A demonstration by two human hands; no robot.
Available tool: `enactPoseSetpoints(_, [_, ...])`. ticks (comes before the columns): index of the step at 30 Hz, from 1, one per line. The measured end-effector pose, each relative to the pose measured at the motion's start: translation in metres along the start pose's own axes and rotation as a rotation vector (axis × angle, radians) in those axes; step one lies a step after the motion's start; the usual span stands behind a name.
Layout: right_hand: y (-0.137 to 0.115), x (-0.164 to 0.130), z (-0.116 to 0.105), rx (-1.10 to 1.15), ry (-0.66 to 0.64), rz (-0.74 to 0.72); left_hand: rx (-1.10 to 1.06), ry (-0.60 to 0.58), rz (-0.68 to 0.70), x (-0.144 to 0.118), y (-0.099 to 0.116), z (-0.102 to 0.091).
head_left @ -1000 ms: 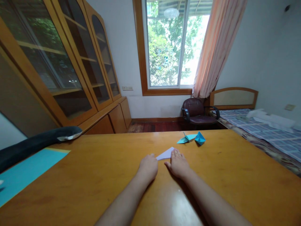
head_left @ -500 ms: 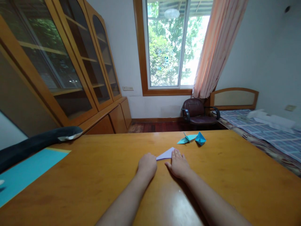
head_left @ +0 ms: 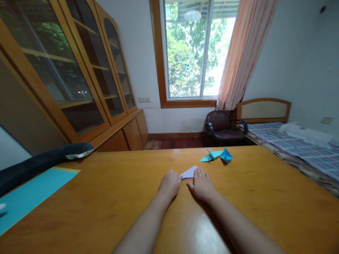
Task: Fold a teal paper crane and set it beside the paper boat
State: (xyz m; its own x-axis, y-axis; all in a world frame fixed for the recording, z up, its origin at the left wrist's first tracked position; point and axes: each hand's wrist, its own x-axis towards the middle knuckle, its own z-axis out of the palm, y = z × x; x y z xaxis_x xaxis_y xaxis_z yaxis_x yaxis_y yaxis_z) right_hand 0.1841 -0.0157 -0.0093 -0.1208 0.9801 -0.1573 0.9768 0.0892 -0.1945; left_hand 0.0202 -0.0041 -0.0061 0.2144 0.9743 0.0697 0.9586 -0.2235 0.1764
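A folded piece of pale purple paper [head_left: 189, 173] lies on the wooden table, a triangle in outline. My left hand [head_left: 170, 184] is closed at its left corner, the thumb and fingers pinching the tip. Flat over the paper's right end rests my right hand [head_left: 202, 185], fingers stretched out and thumb apart, covering that end. Just beyond my right hand are two blue folded papers: a light blue one shaped like a crane [head_left: 212, 156] and a darker, pointed origami piece [head_left: 226, 156].
A turquoise sheet [head_left: 39, 192] lies at the table's left, beside a long dark padded object [head_left: 47, 158]. Past the table's far edge stands a brown armchair [head_left: 221, 126]. A bed [head_left: 293, 141] is at the right, a glass-doored cabinet [head_left: 97, 67] at the left.
My left hand has moved right and slightly forward along the paper, covering more of its left end. My right hand stays almost where it was.
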Motion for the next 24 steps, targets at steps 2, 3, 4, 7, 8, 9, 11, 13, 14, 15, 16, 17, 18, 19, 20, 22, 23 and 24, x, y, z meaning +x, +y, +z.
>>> enactPoseSetpoints(2, [0.000,0.000,0.000,-0.004,0.006,-0.001,-0.020,0.001,0.006,0.000,-0.001,0.000])
enactPoseSetpoints(3, [0.000,0.000,0.000,-0.007,0.009,-0.002,-0.033,-0.001,0.007,0.000,-0.001,-0.001])
enactPoseSetpoints(4, [0.000,0.000,0.000,-0.011,0.013,-0.003,-0.048,-0.004,0.009,-0.001,-0.001,-0.002])
enactPoseSetpoints(7, [0.000,-0.001,-0.001,-0.018,0.029,-0.012,-0.109,-0.030,0.019,-0.002,0.002,-0.007])
enactPoseSetpoints(8, [0.000,-0.001,-0.001,-0.018,0.035,-0.016,-0.131,-0.046,0.022,-0.002,0.003,-0.009])
enactPoseSetpoints(9, [-0.001,-0.001,-0.001,-0.016,0.043,-0.019,-0.152,-0.065,0.023,-0.003,0.004,-0.012])
enactPoseSetpoints(11, [-0.001,-0.001,-0.002,-0.013,0.059,-0.025,-0.190,-0.104,0.016,-0.005,0.006,-0.016])
enactPoseSetpoints(13, [-0.002,-0.002,-0.002,-0.011,0.083,-0.029,-0.229,-0.123,0.011,-0.006,0.007,-0.018])
enactPoseSetpoints(14, [-0.002,-0.002,-0.003,-0.010,0.098,-0.034,-0.249,-0.121,0.011,-0.007,0.007,-0.019])
enactPoseSetpoints(15, [-0.003,-0.002,-0.003,-0.007,0.114,-0.040,-0.271,-0.114,0.011,-0.007,0.007,-0.018])
enactPoseSetpoints(16, [-0.004,-0.003,-0.004,-0.002,0.130,-0.048,-0.293,-0.103,0.011,-0.007,0.006,-0.018])
enactPoseSetpoints(17, [-0.004,-0.003,-0.004,0.004,0.144,-0.058,-0.315,-0.091,0.014,-0.007,0.005,-0.017])
enactPoseSetpoints(18, [-0.005,-0.004,-0.005,0.012,0.159,-0.069,-0.339,-0.081,0.022,-0.007,0.004,-0.016])
enactPoseSetpoints(19, [-0.005,-0.004,-0.006,0.020,0.173,-0.080,-0.363,-0.070,0.036,-0.007,0.003,-0.015])
enactPoseSetpoints(20, [-0.006,-0.004,-0.007,0.028,0.188,-0.092,-0.382,-0.059,0.052,-0.007,0.002,-0.014])
enactPoseSetpoints(22, [-0.007,-0.005,-0.009,0.039,0.230,-0.121,-0.394,-0.032,0.074,-0.007,0.001,-0.013])
enactPoseSetpoints(23, [-0.008,-0.006,-0.010,0.041,0.256,-0.136,-0.383,-0.018,0.077,-0.007,0.001,-0.012])
enactPoseSetpoints(24, [-0.008,-0.006,-0.012,0.041,0.283,-0.154,-0.362,-0.006,0.077,-0.007,0.001,-0.013])
